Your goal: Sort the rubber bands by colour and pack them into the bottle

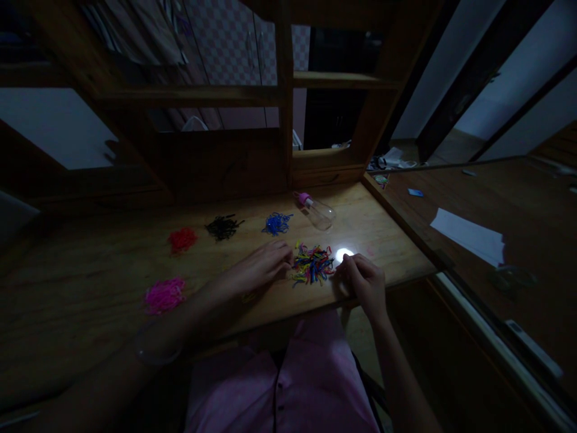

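Note:
A mixed heap of thin coloured bands [312, 264] lies on the wooden table between my hands. My left hand [268, 263] rests at the heap's left edge, fingers curled together; what they hold, if anything, is hidden. At the right edge, my right hand [364, 279] is closed in a pinch, its fingertips too dark to show what is in them. Single-colour heaps lie apart: blue bands [277, 223], black bands [222, 227], red bands [182, 240] and pink bands [164, 294]. A few yellow bands [247, 296] show beside my left forearm, which partly covers them.
Behind the mixed heap a clear bottle with a pink cap [321, 214] lies on its side. A wooden shelf frame [283, 120] rises at the table's back. White paper [469, 236] and a blue card [415, 192] lie on the brown surface to the right. The room is dim.

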A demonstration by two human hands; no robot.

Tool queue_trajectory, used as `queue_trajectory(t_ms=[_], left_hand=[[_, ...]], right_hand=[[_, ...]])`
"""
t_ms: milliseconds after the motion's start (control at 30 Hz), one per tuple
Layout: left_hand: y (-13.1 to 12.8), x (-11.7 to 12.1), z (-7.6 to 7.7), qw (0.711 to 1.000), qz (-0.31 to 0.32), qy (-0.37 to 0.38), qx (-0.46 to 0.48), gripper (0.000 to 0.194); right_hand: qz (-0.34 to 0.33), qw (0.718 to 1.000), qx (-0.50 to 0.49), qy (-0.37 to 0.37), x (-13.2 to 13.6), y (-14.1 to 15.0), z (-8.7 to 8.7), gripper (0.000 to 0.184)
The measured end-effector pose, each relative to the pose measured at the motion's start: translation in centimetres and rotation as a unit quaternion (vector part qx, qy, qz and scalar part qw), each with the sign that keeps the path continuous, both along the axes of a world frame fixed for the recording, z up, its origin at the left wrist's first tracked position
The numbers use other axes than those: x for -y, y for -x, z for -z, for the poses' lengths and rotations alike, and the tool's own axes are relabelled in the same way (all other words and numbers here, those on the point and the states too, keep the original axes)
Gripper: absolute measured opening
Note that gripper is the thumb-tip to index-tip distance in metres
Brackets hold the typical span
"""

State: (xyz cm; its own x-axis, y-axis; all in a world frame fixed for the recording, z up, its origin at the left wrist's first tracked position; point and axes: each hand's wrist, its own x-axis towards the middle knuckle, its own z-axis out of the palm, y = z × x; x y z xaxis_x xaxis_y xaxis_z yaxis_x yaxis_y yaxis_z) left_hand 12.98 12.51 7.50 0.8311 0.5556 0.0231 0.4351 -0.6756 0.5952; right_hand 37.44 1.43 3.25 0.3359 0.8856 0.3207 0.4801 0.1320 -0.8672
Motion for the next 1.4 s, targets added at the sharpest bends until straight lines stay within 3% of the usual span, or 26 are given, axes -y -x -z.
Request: queue_trajectory(t_ms=[133, 267, 367, 533, 633, 800, 933, 1100, 1267, 1400], left_hand=[[1.4, -1.4, -1.7, 0.999, -0.041, 0.005, 0.022, 0.018], [5.9, -5.4, -2.2, 0.988, -0.147, -0.035, 0.017, 0.023], [9.9, -8.6, -1.5, 0.966, -0.24, -0.096, -0.008, 0.025], [13.1, -11.4, 0.4, 0.952, -0.288, -0.102, -0.022, 0.033], [13.3, -12.5, 1.5, 0.934, -0.346, -0.085, 0.043, 0.042], [12.3, -13.5, 3.7, 0.879, -0.422, 0.088, 0.202, 0.062], [11.3, -13.2, 5.1, 0.856, -0.424, 0.151, 0.253, 0.067], [10.5, -13.0, 5.5, 0.859, -0.382, 0.188, 0.283, 0.067], [9.9, -12.6, 4.5, 0.86, -0.393, 0.163, 0.281, 0.065], [7.9, -11.5, 2.5, 0.872, -0.407, 0.029, 0.269, 0.049]], right_hand=[[-0.004, 1.0, 0.0, -0.004, -0.1, 0.0, 0.2, 0.034], [-0.006, 1.0, -0.007, -0.008, -0.1, 0.0, 0.3, 0.034], [-0.005, 1.0, -0.005, -0.01, -0.1, 0.0, 0.4, 0.033], [-0.005, 1.0, -0.001, -0.007, -0.1, 0.0, 0.4, 0.033], [-0.005, 1.0, -0.003, -0.008, -0.2, -0.1, 0.4, 0.033], [-0.002, 1.0, 0.0, -0.005, -0.1, 0.0, 0.3, 0.033], [-0.003, 1.0, 0.006, -0.005, -0.1, 0.0, 0.3, 0.033], [-0.005, 1.0, 0.019, -0.008, -0.2, 0.0, 0.4, 0.033], [0.0, 1.0, 0.016, -0.018, -0.2, 0.0, 0.4, 0.032], [0.009, 1.0, 0.012, -0.022, -0.1, 0.1, 0.4, 0.032]])
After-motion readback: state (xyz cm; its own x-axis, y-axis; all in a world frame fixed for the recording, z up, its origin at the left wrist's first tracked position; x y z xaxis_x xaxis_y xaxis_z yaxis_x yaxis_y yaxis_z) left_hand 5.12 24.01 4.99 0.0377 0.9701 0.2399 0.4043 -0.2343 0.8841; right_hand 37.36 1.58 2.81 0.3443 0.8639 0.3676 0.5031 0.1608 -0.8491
